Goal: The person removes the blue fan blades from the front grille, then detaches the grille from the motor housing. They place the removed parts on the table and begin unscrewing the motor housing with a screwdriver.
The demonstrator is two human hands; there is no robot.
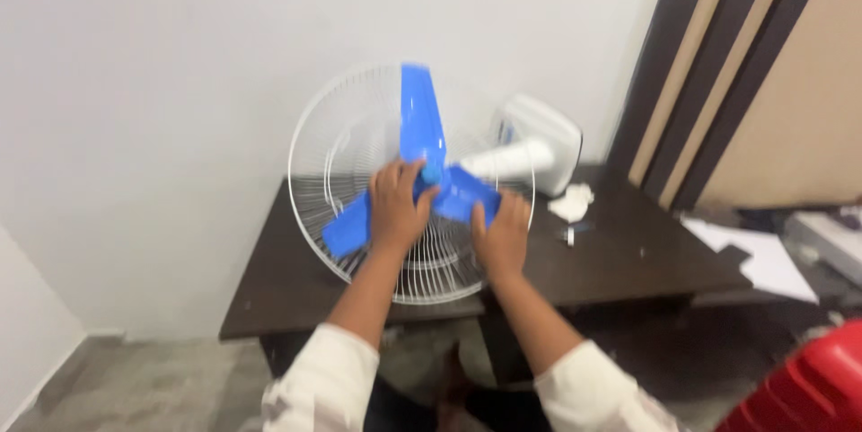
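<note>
A table fan lies on a dark brown table, its white wire rear grille facing me with no front cover. A blue three-bladed propeller sits on the hub. My left hand rests over the hub and the lower-left blade, fingers curled around the blue centre cap. My right hand presses on the right blade near the grille's lower right rim. The fan's white base and stem stick out behind to the right.
Crumpled white paper and small bits lie on the table right of the fan. White sheets sit at the far right, a red object at the bottom right corner. A white wall stands behind; striped panelling rises at right.
</note>
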